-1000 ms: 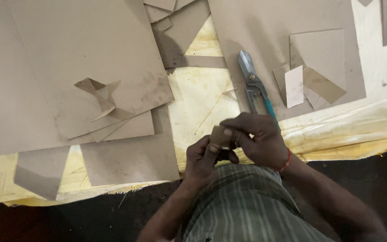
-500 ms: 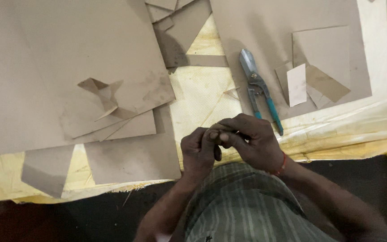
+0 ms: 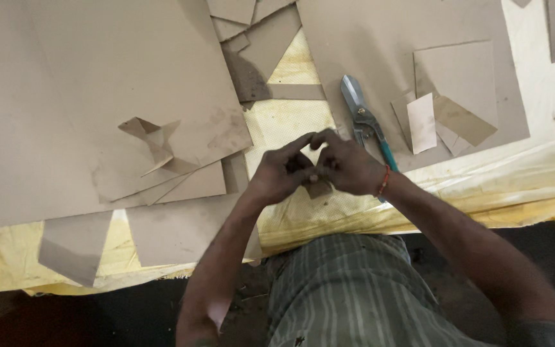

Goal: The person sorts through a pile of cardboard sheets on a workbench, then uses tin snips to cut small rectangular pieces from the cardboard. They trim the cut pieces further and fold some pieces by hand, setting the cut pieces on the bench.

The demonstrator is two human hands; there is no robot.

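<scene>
Both hands meet over the yellow woven sheet (image 3: 290,125) that covers the work surface. My left hand (image 3: 281,177) and my right hand (image 3: 348,168) are closed together on a small brown cardboard piece (image 3: 319,189), fingertips touching above it; only its lower corner shows beneath my fingers (the rest is hidden, so its shape cannot be told). A red thread band (image 3: 385,181) sits on my right wrist.

Just beyond the right hand lie grey metal snips with teal handles (image 3: 362,119), blades pointing away from me, the handles partly hidden behind my wrist. The snips rest at the edge of a large grey cardboard sheet (image 3: 380,45) bearing small cardboard offcuts (image 3: 448,109). To my left, a wide grey board with a torn, folded-up flap (image 3: 152,138) overlaps other boards.
</scene>
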